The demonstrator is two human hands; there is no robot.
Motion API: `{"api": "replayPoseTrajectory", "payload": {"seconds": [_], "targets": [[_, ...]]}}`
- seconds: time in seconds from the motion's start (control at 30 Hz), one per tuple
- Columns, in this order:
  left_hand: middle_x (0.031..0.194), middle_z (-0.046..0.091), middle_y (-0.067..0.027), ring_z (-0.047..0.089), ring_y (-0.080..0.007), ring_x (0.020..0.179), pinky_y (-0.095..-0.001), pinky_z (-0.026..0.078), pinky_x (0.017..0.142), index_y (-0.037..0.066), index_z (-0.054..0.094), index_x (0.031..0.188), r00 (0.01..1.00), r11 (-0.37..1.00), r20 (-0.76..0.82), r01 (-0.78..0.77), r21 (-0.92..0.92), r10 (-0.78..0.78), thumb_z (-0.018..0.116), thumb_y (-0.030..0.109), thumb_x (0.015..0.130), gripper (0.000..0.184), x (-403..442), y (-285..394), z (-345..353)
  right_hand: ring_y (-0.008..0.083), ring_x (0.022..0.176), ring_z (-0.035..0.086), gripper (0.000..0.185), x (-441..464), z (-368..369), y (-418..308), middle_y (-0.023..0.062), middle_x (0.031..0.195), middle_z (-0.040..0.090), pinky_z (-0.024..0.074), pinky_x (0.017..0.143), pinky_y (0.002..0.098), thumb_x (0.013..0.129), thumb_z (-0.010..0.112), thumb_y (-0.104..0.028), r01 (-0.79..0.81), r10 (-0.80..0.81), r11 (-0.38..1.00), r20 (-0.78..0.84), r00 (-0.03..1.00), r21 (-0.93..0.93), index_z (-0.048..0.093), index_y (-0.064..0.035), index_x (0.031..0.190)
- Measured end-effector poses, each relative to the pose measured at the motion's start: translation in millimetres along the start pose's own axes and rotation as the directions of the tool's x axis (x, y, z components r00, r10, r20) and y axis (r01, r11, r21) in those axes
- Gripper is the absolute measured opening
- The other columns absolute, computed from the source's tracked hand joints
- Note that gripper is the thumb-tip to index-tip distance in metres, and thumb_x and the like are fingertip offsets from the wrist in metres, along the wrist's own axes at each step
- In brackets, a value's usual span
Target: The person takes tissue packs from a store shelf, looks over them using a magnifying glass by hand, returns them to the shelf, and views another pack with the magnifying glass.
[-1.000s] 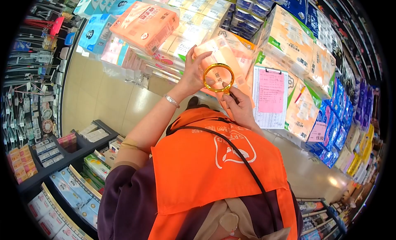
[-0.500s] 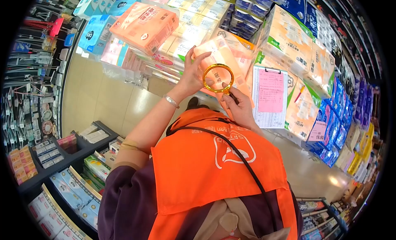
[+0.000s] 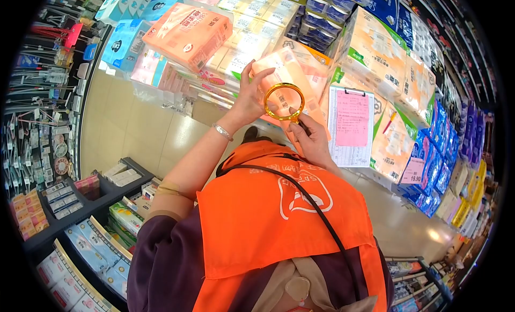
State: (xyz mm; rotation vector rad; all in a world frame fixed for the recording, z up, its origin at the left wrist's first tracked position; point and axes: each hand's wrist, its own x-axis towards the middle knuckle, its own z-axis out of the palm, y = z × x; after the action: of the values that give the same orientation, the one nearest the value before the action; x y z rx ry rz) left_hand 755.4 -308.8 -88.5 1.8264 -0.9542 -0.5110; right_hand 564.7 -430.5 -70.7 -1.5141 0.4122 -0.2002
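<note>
My left hand (image 3: 250,94) grips the left side of a peach-coloured tissue pack (image 3: 284,67), thumb and fingers around its edge. Over the lower part of that pack, my right hand (image 3: 312,136) holds a gold-rimmed magnifying glass (image 3: 284,101) by its dark handle, fingers closed. Printed characters on the pack show through the lens. To the right of my right hand lies a clipboard (image 3: 365,156) with a pink handwritten sheet (image 3: 352,119) on top of a printed list. A pen (image 3: 390,122) rests on the packs beside the clipboard.
Stacked tissue packs (image 3: 375,49) spread across the front and right, with an orange pack (image 3: 188,35) at the upper left. A price card (image 3: 413,171) hangs at the right. Hanging goods (image 3: 43,97) line the left side, and a dark shelf (image 3: 102,196) stands at lower left.
</note>
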Motion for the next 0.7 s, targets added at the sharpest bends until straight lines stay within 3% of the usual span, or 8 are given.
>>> {"api": "replayPoseTrajectory", "payload": {"seconds": [0.7], "targets": [[0.147, 0.013, -0.0194, 0.022, -0.0382, 0.141, -0.0463, 0.034, 0.114, 0.016, 0.041, 0.143, 0.999, 0.994, 0.000, -0.032, 0.100, 0.032, 0.089, 0.039, 0.062, 0.097, 0.7, -9.3, -0.3, 0.0075, 0.068, 0.050, 0.027, 2.0, 2.6, -0.2, 0.0036, 0.081, 0.062, 0.0423, 0.062, 0.0231, 0.096, 0.058, -0.012, 0.007, -0.007, 1.000, -0.011, 1.000, -0.019, 0.059, 0.0018, 0.119]]}}
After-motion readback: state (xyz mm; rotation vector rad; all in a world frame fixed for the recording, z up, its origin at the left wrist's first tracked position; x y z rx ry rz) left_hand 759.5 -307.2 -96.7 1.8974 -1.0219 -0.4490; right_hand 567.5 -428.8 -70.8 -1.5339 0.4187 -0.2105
